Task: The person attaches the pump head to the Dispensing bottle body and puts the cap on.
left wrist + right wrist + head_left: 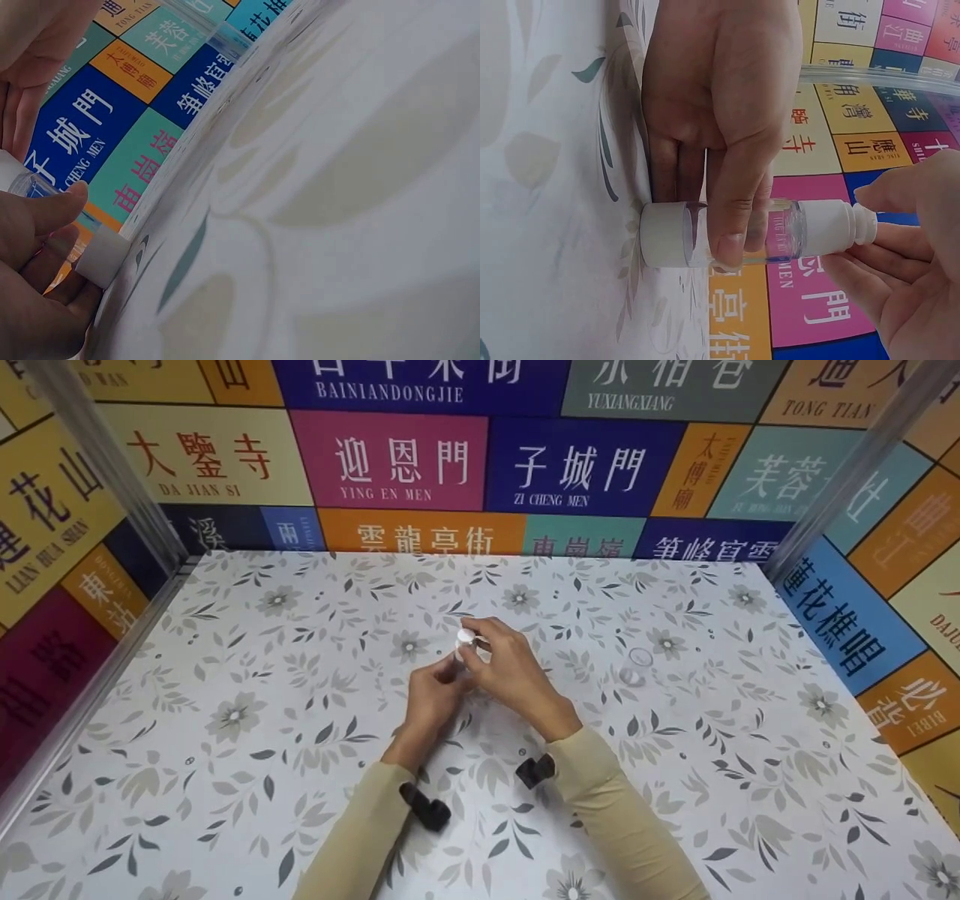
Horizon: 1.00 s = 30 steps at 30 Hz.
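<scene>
A small clear pump bottle [780, 217] with a white base stands upright on the table, its white pump top [466, 637] facing up. My left hand [435, 694] grips the transparent body, thumb across the front in the right wrist view. Around the white pump top are the thumb and fingers of my right hand [510, 664], pinching it. In the left wrist view the bottle's white base [103, 256] touches the tabletop below the left fingers. A clear cylindrical cap [636, 667] lies apart on the table, right of the hands.
White cloth with grey leaves and flowers covers the table [300, 750]. Panels of colourful Chinese place-name signs [390, 461] stand behind and at both sides, with clear corner posts [832, 472]. Black wrist devices [426, 808] sit at both sleeves.
</scene>
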Tool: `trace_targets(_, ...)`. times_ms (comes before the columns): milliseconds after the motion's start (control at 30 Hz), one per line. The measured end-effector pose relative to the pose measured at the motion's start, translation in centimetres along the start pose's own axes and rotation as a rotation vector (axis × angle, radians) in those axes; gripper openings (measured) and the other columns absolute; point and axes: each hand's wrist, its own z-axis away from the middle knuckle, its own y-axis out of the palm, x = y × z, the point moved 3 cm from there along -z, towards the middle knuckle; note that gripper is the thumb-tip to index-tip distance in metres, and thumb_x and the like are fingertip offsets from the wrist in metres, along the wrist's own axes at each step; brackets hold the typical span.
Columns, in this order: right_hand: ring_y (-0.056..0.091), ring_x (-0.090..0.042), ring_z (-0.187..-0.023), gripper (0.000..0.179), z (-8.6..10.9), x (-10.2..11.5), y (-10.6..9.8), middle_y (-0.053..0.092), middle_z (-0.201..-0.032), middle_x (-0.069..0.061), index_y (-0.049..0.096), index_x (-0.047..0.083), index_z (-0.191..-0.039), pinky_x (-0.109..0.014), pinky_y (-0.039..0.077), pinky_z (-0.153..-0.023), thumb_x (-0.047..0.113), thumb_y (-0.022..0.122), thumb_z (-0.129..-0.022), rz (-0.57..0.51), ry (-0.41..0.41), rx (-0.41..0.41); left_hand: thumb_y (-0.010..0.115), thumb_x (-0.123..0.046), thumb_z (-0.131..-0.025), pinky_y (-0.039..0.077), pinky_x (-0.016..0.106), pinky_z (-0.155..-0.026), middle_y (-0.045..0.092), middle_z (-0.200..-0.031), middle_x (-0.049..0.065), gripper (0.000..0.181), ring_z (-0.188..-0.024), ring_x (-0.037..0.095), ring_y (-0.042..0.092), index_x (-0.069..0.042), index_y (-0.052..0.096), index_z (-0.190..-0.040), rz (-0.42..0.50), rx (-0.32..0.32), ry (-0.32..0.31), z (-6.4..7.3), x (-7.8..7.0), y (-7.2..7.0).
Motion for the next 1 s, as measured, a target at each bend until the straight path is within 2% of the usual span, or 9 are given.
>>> trace_targets(367, 0.069, -0.032, -0.109, 0.032, 0.12, -0.13, 0.24, 0.068, -0.116, -0.022, 0.063, -0.008, -0.122, -0.034, 0.058, -0.094, 0.002, 0.067, -0.092, 0.032, -0.009, -0.031, 0.073, 0.002, -0.08, 0.056, 0.038, -0.097, 0.069, -0.123, 0.019, 0.045, -0.114, 0.027, 0.068, -0.002, 0.067, -0.125, -0.012, 0.007, 0.023, 0.05, -0.03, -0.01)
trace_targets(667, 0.065, -0.03, -0.117, 0.036, 0.09, -0.02, 0.18, 0.064, -0.125, -0.018, 0.059, -0.001, -0.131, -0.034, 0.056, -0.099, 0.015, 0.062, -0.098, 0.032, 0.03, -0.034, 0.075, 0.001, -0.08, 0.053, 0.04, -0.103, 0.067, -0.127, 0.018, 0.046, -0.122, 0.03, 0.064, -0.003, 0.067, -0.125, 0.001, 0.014, 0.016, 0.07, -0.04, -0.02)
trace_targets(1000, 0.063, -0.029, -0.118, 0.038, -0.01, -0.03, 0.21, 0.062, -0.129, -0.017, 0.059, -0.001, -0.131, -0.037, 0.055, -0.099, 0.006, 0.063, -0.094, 0.044, 0.004, -0.038, 0.074, 0.0, -0.081, 0.054, 0.037, -0.101, 0.066, -0.128, 0.017, 0.049, -0.121, 0.026, 0.065, -0.002, 0.064, -0.129, -0.04, 0.008, -0.013, 0.05, -0.08, -0.01)
